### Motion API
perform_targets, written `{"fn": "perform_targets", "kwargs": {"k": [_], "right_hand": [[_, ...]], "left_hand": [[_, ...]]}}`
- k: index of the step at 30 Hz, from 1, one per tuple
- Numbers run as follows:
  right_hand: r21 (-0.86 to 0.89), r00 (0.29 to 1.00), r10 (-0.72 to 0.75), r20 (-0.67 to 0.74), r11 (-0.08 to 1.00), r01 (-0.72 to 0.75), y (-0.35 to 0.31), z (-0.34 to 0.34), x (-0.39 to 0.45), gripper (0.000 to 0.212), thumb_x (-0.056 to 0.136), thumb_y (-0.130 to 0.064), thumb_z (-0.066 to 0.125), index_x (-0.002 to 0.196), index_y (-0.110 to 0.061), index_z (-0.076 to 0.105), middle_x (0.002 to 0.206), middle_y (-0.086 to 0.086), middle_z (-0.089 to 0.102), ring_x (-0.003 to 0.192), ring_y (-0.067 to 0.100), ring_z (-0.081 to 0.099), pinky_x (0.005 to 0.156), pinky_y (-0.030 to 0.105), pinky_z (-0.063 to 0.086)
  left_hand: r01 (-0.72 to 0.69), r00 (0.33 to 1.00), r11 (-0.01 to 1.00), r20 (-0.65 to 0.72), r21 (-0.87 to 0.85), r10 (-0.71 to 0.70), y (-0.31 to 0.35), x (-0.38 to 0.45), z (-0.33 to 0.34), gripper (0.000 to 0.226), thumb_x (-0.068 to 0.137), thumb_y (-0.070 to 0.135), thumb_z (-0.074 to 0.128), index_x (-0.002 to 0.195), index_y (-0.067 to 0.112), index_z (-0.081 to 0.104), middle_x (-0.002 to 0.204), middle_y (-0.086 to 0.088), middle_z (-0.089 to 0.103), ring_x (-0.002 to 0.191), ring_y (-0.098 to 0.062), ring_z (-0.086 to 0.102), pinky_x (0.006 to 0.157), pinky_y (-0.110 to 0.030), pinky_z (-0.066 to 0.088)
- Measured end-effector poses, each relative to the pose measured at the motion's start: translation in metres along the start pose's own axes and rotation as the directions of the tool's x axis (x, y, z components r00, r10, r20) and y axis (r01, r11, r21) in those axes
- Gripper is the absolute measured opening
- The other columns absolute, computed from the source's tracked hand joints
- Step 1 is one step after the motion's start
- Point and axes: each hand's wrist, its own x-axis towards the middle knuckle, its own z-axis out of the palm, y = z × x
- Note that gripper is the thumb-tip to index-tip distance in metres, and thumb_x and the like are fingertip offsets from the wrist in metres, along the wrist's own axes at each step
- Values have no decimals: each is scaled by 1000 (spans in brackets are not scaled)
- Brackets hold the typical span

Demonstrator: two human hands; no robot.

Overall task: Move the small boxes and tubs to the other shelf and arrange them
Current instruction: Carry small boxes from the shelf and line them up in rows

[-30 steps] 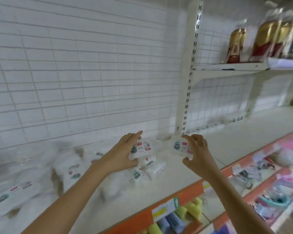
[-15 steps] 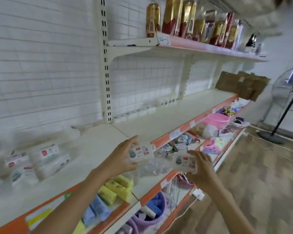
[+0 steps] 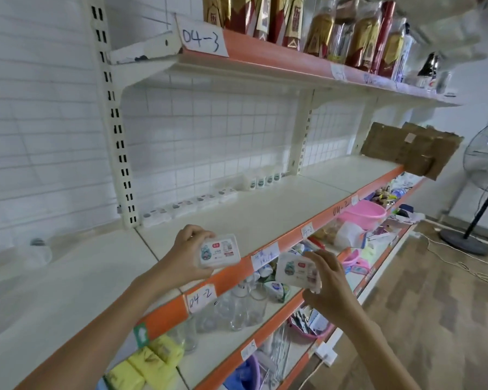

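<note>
My left hand (image 3: 185, 256) grips a small white box (image 3: 221, 254) with a cartoon label, held over the front edge of the white shelf (image 3: 265, 220). My right hand (image 3: 328, 285) holds a second small white box (image 3: 297, 270) just in front of the orange shelf edge, lower and to the right. A row of small white boxes (image 3: 181, 208) lines the back of the shelf, and several small tubs (image 3: 265, 180) stand at its right end against the wire grid.
An upper shelf (image 3: 293, 66) marked 04-3 carries bottles. Flattened cardboard (image 3: 409, 149) leans at the shelf's far right. Lower shelves hold glasses (image 3: 237, 308), yellow sponges (image 3: 150, 364) and a pink basin (image 3: 362, 213). A standing fan (image 3: 485, 175) is on the wooden floor.
The view has swung right, from the left bay with the pile of boxes to the right bay. Both hands carried their boxes along with it.
</note>
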Motion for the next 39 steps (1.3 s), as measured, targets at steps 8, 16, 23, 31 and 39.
{"fn": "perform_targets", "kwargs": {"k": [8, 16, 23, 31, 39], "right_hand": [[-43, 993, -114, 24, 992, 115, 44, -4, 125, 73, 67, -7, 74, 133, -13, 45, 130, 6, 39, 118, 19, 38, 94, 25, 43], [78, 948, -278, 156, 960, 269, 30, 39, 235, 71, 68, -14, 69, 134, -18, 43, 126, 1, 36, 120, 21, 35, 93, 20, 31], [255, 765, -515, 386, 857, 448, -34, 113, 295, 68, 74, -17, 65, 136, -21, 37, 131, -6, 28, 128, 13, 24, 99, 16, 23], [414, 549, -645, 531, 763, 496, -72, 159, 318, 69, 76, -17, 65, 138, -22, 36, 123, -14, 25, 130, 9, 20, 98, 17, 21], [575, 584, -694, 422, 703, 419, -57, 182, 311, 59, 76, -7, 63, 130, -26, 45, 130, -10, 36, 126, 13, 33, 93, -1, 21]], "left_hand": [[83, 996, 997, 28, -3, -83, -37, 103, 20, 83, 56, 48, 60, 132, 20, 43, 107, 20, 32, 107, -2, 31, 85, 3, 23], [260, 963, 963, -84, 70, -254, -72, 124, -2, 78, 66, 37, 73, 132, 14, 40, 122, 7, 37, 120, -10, 36, 100, -17, 28], [485, 817, 868, -301, -102, -492, -95, 72, -36, 74, 62, 34, 76, 127, 18, 45, 123, 5, 49, 113, -11, 48, 96, -17, 36], [573, 660, 767, -393, -289, -640, -105, 48, -35, 58, 73, 2, 74, 121, 19, 48, 121, 6, 52, 114, -9, 50, 86, -3, 39], [471, 517, 649, -410, -597, -752, -109, 51, -3, 83, 47, 21, 80, 122, 15, 45, 128, -6, 51, 118, -17, 52, 100, -31, 43]]}}
